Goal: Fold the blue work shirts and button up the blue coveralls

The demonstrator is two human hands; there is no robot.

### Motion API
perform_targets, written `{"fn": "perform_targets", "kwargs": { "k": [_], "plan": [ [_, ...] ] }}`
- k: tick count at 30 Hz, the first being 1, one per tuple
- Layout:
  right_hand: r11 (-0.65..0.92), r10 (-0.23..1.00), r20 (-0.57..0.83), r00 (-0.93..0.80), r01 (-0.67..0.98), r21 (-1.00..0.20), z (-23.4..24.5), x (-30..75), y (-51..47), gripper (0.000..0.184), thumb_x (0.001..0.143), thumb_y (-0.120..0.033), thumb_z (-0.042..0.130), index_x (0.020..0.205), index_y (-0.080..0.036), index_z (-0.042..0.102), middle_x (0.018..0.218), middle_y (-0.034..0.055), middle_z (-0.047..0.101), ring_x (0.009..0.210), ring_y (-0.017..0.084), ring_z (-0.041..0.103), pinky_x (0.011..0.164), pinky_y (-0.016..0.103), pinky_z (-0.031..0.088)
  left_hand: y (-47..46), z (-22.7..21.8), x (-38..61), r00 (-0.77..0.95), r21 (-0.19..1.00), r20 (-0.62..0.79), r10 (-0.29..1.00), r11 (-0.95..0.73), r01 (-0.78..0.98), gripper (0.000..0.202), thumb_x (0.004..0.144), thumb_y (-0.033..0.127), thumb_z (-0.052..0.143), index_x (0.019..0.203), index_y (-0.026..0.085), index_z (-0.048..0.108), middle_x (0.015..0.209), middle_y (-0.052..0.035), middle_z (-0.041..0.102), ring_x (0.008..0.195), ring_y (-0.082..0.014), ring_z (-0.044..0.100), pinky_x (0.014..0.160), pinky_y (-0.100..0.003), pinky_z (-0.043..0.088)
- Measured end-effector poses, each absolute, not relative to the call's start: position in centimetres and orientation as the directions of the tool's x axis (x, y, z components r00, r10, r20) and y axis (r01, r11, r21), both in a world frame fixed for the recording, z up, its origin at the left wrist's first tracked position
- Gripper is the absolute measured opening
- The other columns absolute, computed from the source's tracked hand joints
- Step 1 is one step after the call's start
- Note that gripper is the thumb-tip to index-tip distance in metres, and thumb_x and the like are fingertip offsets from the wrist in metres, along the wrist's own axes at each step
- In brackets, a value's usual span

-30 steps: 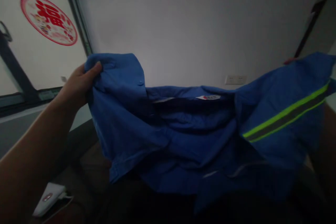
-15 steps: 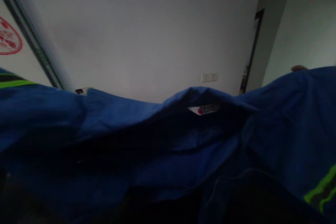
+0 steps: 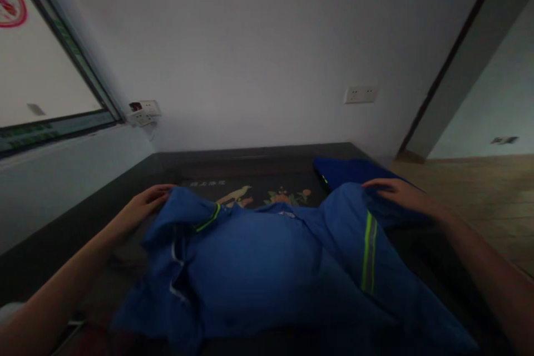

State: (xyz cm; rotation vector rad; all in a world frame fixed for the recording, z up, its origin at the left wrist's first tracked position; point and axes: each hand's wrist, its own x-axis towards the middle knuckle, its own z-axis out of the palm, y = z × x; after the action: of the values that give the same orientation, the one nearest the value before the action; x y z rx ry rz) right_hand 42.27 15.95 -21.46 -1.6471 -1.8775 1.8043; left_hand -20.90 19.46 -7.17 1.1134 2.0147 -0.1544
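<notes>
A blue work jacket [image 3: 258, 256] with yellow-green reflective stripes is spread between my two hands, its collar label on the far side. My left hand [image 3: 152, 198] pinches the jacket near its left shoulder. At the right shoulder, my right hand [image 3: 390, 192] has its fingers closed on the cloth. The jacket's lower part falls toward me into shadow. Beneath and beyond it lies a dark table [image 3: 242, 160] with a bird and flower pattern.
Folded dark-blue cloth [image 3: 354, 171] with a bit of yellow-green lies at the table's back right. A pale wall carries a double socket [image 3: 361, 94]. At the left, a plug adapter [image 3: 142, 117] sits in another socket beside a window [image 3: 45, 55].
The jacket, raised close in front of me before, is now lower and farther off, over the table. Both hands and forearms have come into view, as has the folded blue cloth.
</notes>
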Motion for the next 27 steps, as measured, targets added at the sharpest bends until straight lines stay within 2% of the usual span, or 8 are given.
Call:
{"fn": "perform_targets", "kwargs": {
  "k": [2, 5, 8, 11, 14, 17, 21, 27],
  "plan": [
    [-0.182, 0.72, -0.573, -0.391, 0.691, -0.7, -20.8, 42.4, 14.6, 0.025, 0.083, -0.023, 0.052, 0.097, -0.018, 0.072, 0.101, 0.0108, 0.071, 0.092, 0.024, 0.067, 0.08, 0.033, 0.051, 18.4, -7.5, -22.2, -0.28, 0.278, -0.71, 0.647, 0.621, 0.733, 0.047, 0.065, 0.062, 0.064, 0.099, 0.03, 0.062, 0.102, 0.0029, 0.071, 0.098, -0.0218, 0.065, 0.084, -0.033, 0.053],
    [-0.124, 0.773, -0.521, -0.361, 0.72, -0.683, -18.3, 40.6, 15.0, 0.025, 0.088, -0.029, 0.051, 0.101, -0.019, 0.07, 0.105, 0.0121, 0.07, 0.095, 0.024, 0.066, 0.084, 0.032, 0.049, 18.9, -8.4, -21.8, -0.261, 0.31, -0.59, 0.764, 0.512, 0.801, 0.038, 0.072, 0.055, 0.058, 0.101, 0.029, 0.061, 0.106, 0.0026, 0.069, 0.104, -0.0238, 0.062, 0.093, -0.035, 0.048],
    [-0.108, 0.783, -0.5, -0.371, 0.71, -0.696, -15.5, 36.2, 16.1, 0.027, 0.091, -0.032, 0.046, 0.103, -0.021, 0.068, 0.107, 0.0113, 0.068, 0.096, 0.025, 0.064, 0.086, 0.036, 0.049, 19.8, -10.0, -18.5, -0.057, 0.344, -0.657, 0.752, 0.367, 0.864, 0.039, 0.077, 0.052, 0.051, 0.1, 0.023, 0.063, 0.101, -0.0033, 0.069, 0.097, -0.0256, 0.063, 0.089, -0.036, 0.049],
    [-0.076, 0.673, -0.554, -0.49, 0.699, -0.711, -14.6, 31.1, 15.1, 0.031, 0.093, -0.03, 0.04, 0.109, -0.021, 0.065, 0.11, 0.0075, 0.067, 0.1, 0.023, 0.063, 0.087, 0.038, 0.05, 18.8, -12.7, -14.4, 0.215, 0.408, -0.738, 0.64, 0.169, 0.897, 0.038, 0.081, 0.048, 0.049, 0.102, 0.02, 0.065, 0.106, -0.0063, 0.068, 0.102, -0.0257, 0.061, 0.095, -0.038, 0.045],
    [0.004, 0.52, -0.656, -0.547, 0.769, -0.639, -15.5, 27.3, 12.1, 0.037, 0.092, -0.031, 0.043, 0.124, -0.02, 0.057, 0.12, 0.0099, 0.063, 0.109, 0.026, 0.059, 0.09, 0.041, 0.049, 16.0, -15.8, -11.7, 0.347, 0.429, -0.767, 0.54, 0.029, 0.903, 0.041, 0.082, 0.045, 0.053, 0.112, 0.02, 0.063, 0.117, -0.0098, 0.064, 0.111, -0.0288, 0.057, 0.101, -0.042, 0.04],
    [0.08, 0.409, -0.753, -0.515, 0.842, -0.533, -16.9, 25.8, 9.1, 0.05, 0.09, -0.032, 0.048, 0.137, -0.019, 0.045, 0.124, 0.0138, 0.059, 0.109, 0.03, 0.058, 0.084, 0.044, 0.051, 13.0, -18.2, -10.7, 0.353, 0.381, -0.809, 0.469, -0.039, 0.924, 0.05, 0.08, 0.045, 0.058, 0.123, 0.02, 0.057, 0.13, -0.0132, 0.056, 0.119, -0.031, 0.052, 0.102, -0.041, 0.039],
    [0.091, 0.353, -0.815, -0.459, 0.884, -0.459, -17.3, 25.8, 7.6, 0.062, 0.084, -0.021, 0.048, 0.144, -0.021, 0.034, 0.13, 0.0126, 0.054, 0.115, 0.031, 0.05, 0.086, 0.045, 0.048, 10.7, -19.2, -10.8, 0.337, 0.288, -0.833, 0.439, -0.176, 0.941, 0.056, 0.081, 0.04, 0.058, 0.133, 0.023, 0.047, 0.139, -0.0117, 0.047, 0.126, -0.0297, 0.045, 0.102, -0.042, 0.039],
    [0.036, 0.267, -0.872, -0.41, 0.909, -0.416, -16.8, 25.2, 7.7, 0.074, 0.079, -0.02, 0.051, 0.148, -0.024, 0.024, 0.139, 0.0153, 0.043, 0.122, 0.035, 0.041, 0.088, 0.054, 0.043, 10.8, -19.2, -10.8, 0.324, 0.23, -0.845, 0.425, -0.258, 0.938, 0.039, 0.086, 0.034, 0.048, 0.124, 0.024, 0.054, 0.128, -0.0097, 0.056, 0.117, -0.0275, 0.052, 0.096, -0.042, 0.044]
  ]
}}
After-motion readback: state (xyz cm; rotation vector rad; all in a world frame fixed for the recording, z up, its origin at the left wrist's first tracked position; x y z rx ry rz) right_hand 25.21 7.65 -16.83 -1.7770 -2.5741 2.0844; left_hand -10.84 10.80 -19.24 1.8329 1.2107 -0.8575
